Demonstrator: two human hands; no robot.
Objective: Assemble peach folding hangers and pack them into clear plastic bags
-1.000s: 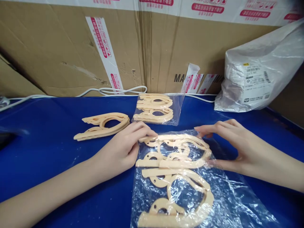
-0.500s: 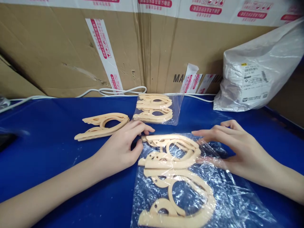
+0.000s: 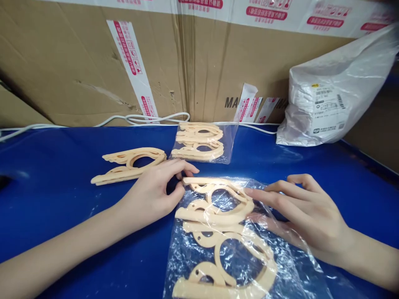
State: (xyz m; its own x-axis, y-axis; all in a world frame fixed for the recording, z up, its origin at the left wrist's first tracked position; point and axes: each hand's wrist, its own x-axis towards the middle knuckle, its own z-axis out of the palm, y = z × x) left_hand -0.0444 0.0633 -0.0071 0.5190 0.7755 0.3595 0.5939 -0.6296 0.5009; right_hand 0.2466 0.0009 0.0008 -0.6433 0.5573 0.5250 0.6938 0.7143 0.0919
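Several beige folding hangers (image 3: 215, 216) lie in a clear plastic bag (image 3: 299, 270) in front of me. My left hand (image 3: 162, 182) rests at the bag's upper left edge, fingers bent and thumb apart, near the end of the top hanger. My right hand (image 3: 299, 207) has its index finger and thumb around the curved end of that hanger; the thumb shows through the plastic film. More folded hangers (image 3: 131, 164) lie loose behind my left hand, partly covered by it.
A smaller clear bag of hangers (image 3: 201, 141) lies farther back on the blue table (image 3: 56, 216). A white cable (image 3: 137, 119) runs along the cardboard wall (image 3: 205, 62). A white plastic parcel bag (image 3: 330, 95) stands at the back right.
My right hand has moved left and down, its fingertips now at the hanger's curved end. My left hand stays at the bag's upper left. The whole view has shifted slightly.
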